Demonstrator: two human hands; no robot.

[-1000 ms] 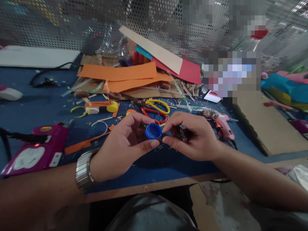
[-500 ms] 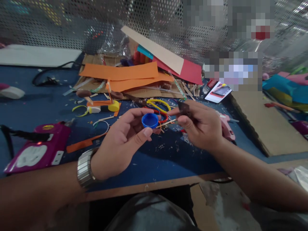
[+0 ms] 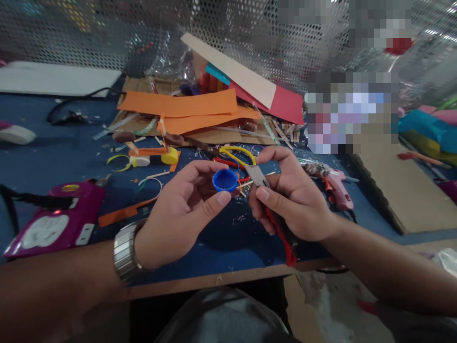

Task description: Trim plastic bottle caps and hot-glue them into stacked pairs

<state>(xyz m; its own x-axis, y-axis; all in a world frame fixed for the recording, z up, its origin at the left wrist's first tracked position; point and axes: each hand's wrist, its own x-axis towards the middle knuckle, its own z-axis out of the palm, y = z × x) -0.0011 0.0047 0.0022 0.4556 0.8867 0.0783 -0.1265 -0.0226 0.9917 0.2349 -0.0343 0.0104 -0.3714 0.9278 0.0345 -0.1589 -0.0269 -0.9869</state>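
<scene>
My left hand (image 3: 185,209), with a metal watch band at the wrist, pinches a blue bottle cap (image 3: 224,181) between thumb and fingers. The cap's hollow side faces up toward me. My right hand (image 3: 293,200) is closed around a tool with a flat grey metal head (image 3: 256,175) and a red-and-black handle (image 3: 285,240); its exact kind is unclear. The metal head points toward the cap, with a small gap between them. Behind the hands lie scissors (image 3: 237,151) with yellow and red handles, partly hidden by my fingers.
A purple glue-gun-like device (image 3: 60,219) with a lit red light lies left; a pink glue gun (image 3: 339,188) lies right. Orange paper strips (image 3: 178,104), cardboard (image 3: 403,186) and small scraps cover the blue table. A yellow-and-white piece (image 3: 169,156) sits left of the scissors.
My right hand has turned the tool, so its grey head now points left toward the cap and its handle shows below. The left hand still holds the cap, almost unmoved.
</scene>
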